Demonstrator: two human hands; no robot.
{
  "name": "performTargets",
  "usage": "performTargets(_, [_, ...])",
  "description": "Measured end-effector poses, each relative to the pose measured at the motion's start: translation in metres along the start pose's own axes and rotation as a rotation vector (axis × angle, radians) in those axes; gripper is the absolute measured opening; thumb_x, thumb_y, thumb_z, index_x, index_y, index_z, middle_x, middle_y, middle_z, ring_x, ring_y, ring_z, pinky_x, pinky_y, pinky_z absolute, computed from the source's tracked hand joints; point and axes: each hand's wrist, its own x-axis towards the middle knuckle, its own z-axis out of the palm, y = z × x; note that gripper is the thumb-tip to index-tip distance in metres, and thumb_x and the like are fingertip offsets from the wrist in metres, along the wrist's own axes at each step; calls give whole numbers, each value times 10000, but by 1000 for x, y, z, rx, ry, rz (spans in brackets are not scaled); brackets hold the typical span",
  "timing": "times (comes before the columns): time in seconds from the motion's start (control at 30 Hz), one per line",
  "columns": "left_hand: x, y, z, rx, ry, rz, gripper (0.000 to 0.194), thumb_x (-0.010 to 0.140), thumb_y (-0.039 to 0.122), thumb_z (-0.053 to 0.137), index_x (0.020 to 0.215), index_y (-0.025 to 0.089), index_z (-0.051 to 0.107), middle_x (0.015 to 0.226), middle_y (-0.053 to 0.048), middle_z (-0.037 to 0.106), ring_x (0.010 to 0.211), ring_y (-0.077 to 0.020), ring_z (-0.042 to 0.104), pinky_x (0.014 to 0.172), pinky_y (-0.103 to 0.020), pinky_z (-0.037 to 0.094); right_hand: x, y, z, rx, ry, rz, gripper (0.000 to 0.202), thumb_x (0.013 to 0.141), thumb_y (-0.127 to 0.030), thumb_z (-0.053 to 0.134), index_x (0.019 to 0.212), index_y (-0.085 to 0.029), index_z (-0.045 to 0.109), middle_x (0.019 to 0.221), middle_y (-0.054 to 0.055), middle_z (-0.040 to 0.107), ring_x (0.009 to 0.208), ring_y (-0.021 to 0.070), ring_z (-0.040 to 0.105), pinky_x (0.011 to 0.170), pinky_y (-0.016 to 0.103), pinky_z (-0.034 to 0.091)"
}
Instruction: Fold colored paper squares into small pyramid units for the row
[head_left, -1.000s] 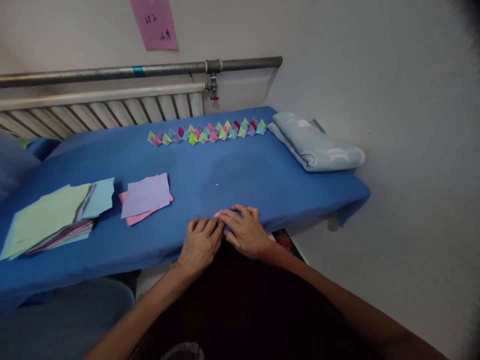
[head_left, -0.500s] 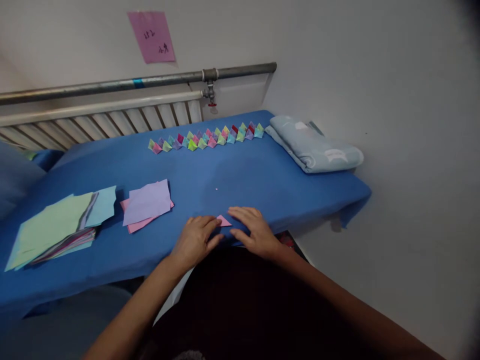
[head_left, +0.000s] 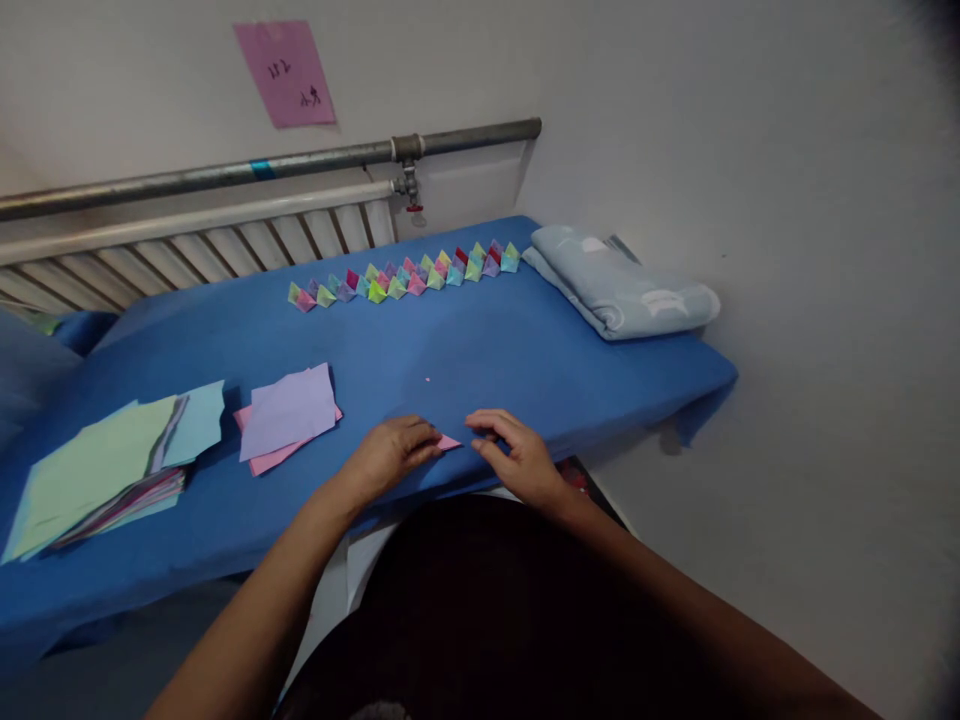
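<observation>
A small folded piece of pink paper [head_left: 448,443] lies near the front edge of the blue-covered table [head_left: 480,350]. My left hand [head_left: 394,450] pinches its left part between thumb and fingers, which hide that end; a pointed tip sticks out to the right. Just right of that tip, my right hand [head_left: 517,455] is apart from the paper, thumb and fingers curved with a gap between them and nothing held. Left of my left hand rest a purple sheet [head_left: 291,412] and pink sheets [head_left: 270,462] beneath it.
A stack of coloured paper [head_left: 97,470] lies at the left. Along the back runs a row of folded paper pieces [head_left: 397,278]. A folded light-blue blanket [head_left: 622,285] sits back right by the wall. Behind the table are a radiator [head_left: 240,240] and a metal pipe [head_left: 315,160].
My left hand has closed into a pinch on the pink paper, and less of the paper shows. My right hand has drawn slightly away to the right. The view has shifted a little.
</observation>
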Motion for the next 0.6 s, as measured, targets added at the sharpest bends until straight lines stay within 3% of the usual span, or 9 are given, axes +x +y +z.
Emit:
performTargets(0.27, [-1,-1,2,-170,51,-73,243,929,325,503,1022,206,693,924,-48,695,820,-149,640,774,-284,488,6,-6,6,-86,-39,-30,189,833,-145,544,969,-208,659,977,55,683,951,181,617,864,346,482])
performTargets(0.43, [2,-1,-5,-258,6,-91,241,932,332,493,991,215,695,839,-18,675,768,-132,618,744,-261,471,8,-8,6,-132,-66,-30,191,837,-134,540,965,-212,658,958,45,689,939,175,620,863,339,479])
performTargets(0.6, [2,5,4,-41,100,-141,270,950,311,431,909,194,671,786,-25,642,712,-137,587,689,-258,454,6,-6,9,-138,-39,31,214,837,-156,553,1022,-211,646,985,55,680,924,178,619,819,331,493])
